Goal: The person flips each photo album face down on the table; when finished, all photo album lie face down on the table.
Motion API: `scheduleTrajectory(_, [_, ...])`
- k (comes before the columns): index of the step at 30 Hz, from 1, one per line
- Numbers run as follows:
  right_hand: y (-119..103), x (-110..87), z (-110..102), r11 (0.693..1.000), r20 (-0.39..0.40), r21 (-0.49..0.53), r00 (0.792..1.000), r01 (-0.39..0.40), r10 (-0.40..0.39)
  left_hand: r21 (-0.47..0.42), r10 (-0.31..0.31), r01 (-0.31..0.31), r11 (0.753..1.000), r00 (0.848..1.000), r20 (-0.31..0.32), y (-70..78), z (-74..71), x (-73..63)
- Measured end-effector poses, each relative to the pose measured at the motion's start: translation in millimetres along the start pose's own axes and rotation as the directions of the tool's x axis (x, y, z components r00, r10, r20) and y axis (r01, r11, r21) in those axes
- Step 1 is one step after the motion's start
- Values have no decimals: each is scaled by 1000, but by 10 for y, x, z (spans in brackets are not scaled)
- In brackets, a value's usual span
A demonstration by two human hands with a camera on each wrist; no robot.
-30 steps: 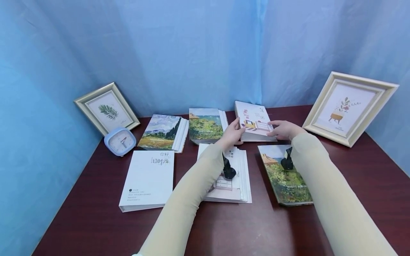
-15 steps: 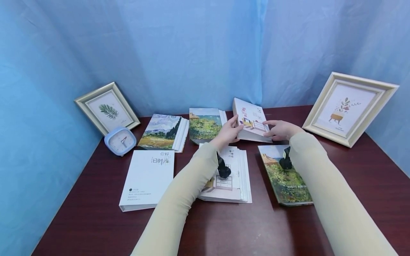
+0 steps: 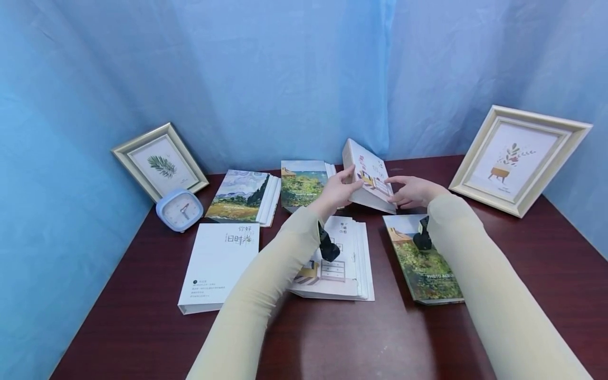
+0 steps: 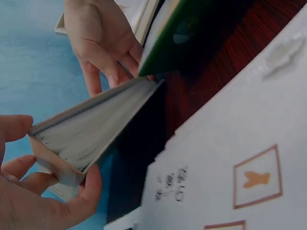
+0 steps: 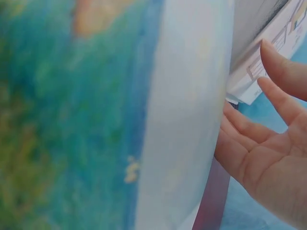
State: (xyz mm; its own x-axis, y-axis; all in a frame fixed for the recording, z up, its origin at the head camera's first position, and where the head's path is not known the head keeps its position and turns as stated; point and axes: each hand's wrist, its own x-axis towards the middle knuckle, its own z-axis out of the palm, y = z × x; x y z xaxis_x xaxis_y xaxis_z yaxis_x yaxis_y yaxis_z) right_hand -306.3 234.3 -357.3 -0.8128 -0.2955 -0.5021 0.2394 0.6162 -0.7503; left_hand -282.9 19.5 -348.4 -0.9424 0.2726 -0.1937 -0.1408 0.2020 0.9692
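A white photo album (image 3: 374,170) with a room drawing on its cover stands tilted at the back of the table, spine side raised. My left hand (image 3: 336,192) grips it by the spine. In the left wrist view, thumb and fingers of the left hand (image 4: 57,201) pinch the spine end, and the pages of the album (image 4: 98,122) show between its covers. My right hand (image 3: 415,191) is at the lower right edge. The right wrist view shows the fingers of the right hand (image 5: 283,148) fairly straight and touching the edge of the album (image 5: 261,69).
A landscape album (image 3: 304,184) lies left of the held one, a second (image 3: 237,195) further left. Nearer lie a white album (image 3: 218,269), a drawing-covered album (image 3: 339,248) and a green album (image 3: 418,253). A blue clock (image 3: 179,211) and picture frames (image 3: 518,158) stand at the sides.
The white album has gone from lying nearly flat to tilted, its spine side rising. My left hand has risen slightly with it. The right hand's fingers have loosened at the edge.
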Motion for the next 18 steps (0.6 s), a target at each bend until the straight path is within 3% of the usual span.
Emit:
scheduleTrajectory(6, [4,37,30,998,25,21,998,59,-60,66,0,0,998,1000,-2,129,-23,-55])
scheduleTrajectory(13, [-89,64,76,997,-85,5,994,76,-75,116,-2,-1,993,1000,24,239,-65,-62])
scheduleTrajectory(18, [-170,37,59,989,-56,67,990,134,-131,180,1,-10,984,999,50,310,-63,-93])
